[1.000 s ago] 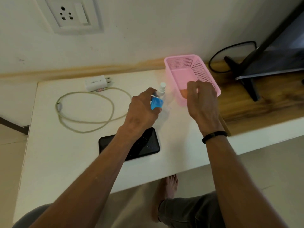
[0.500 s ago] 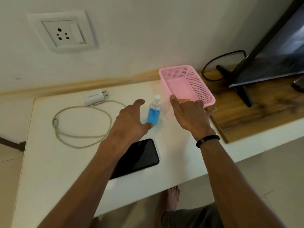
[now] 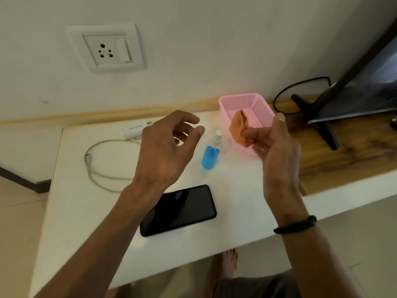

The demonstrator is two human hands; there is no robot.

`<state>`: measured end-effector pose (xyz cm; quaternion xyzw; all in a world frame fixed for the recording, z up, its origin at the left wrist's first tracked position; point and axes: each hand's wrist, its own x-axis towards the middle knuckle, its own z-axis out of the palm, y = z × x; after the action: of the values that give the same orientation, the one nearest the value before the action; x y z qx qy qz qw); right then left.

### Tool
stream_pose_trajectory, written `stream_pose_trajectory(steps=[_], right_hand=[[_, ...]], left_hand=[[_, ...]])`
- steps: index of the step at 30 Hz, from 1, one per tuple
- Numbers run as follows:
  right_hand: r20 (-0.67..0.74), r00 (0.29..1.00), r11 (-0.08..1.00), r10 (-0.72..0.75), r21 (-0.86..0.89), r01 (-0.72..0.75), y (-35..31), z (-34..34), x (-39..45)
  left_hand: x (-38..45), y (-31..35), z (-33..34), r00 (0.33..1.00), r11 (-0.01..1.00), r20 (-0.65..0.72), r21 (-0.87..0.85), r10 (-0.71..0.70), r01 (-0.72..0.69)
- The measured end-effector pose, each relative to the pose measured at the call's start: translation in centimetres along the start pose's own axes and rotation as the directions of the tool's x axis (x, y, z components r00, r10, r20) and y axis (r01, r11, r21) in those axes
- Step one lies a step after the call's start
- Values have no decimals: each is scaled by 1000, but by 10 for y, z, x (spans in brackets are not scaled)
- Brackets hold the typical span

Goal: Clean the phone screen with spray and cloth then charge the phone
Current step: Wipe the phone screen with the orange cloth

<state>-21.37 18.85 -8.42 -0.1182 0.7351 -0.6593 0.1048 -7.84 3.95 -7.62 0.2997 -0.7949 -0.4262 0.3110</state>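
Our right hand [image 3: 277, 147] is raised right of centre, fingers pinched on a crumpled orange cloth [image 3: 239, 130], held in the air in front of the pink basket [image 3: 261, 108]. Can't tell whether the cloth touches the basket rim. Our left hand [image 3: 165, 147] hovers centre frame, fingers loosely curled and spread, gripping nothing.

Spray bottle [image 3: 211, 151] stands upright on the white table [image 3: 75, 211] between our two hands, blue liquid inside, white nozzle on top, just beside the basket's near left corner.

Phone [image 3: 180, 209] lies flat, screen up and dark, lower centre, close to the table's near edge; its left end is hidden under our left forearm. Bare tabletop between phone and bottle.

Charger adapter [image 3: 134, 129] sits at the back of the table, left of centre, its cable [image 3: 92, 164] looped toward the left edge. Wall socket [image 3: 107, 48] is in the upper left, above the table.

Basket sits at the seam where the white top meets the wooden surface [image 3: 343, 151] on the right. A monitor stand [image 3: 322, 125] and black cord [image 3: 300, 91] occupy the upper right. Bare table to the left of the phone and along the near right edge.
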Motion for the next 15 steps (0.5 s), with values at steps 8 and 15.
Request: stream_pose_trajectory(steps=[8, 15], right_hand=[[343, 893, 844, 292, 346, -409, -3, 7, -54], [420, 846, 886, 328, 173, -429, 7, 19, -57]], left_hand=[[-43, -2, -19, 833, 881, 376, -79, -407, 466], [-42, -2, -29, 801, 831, 423, -169, -424, 529]])
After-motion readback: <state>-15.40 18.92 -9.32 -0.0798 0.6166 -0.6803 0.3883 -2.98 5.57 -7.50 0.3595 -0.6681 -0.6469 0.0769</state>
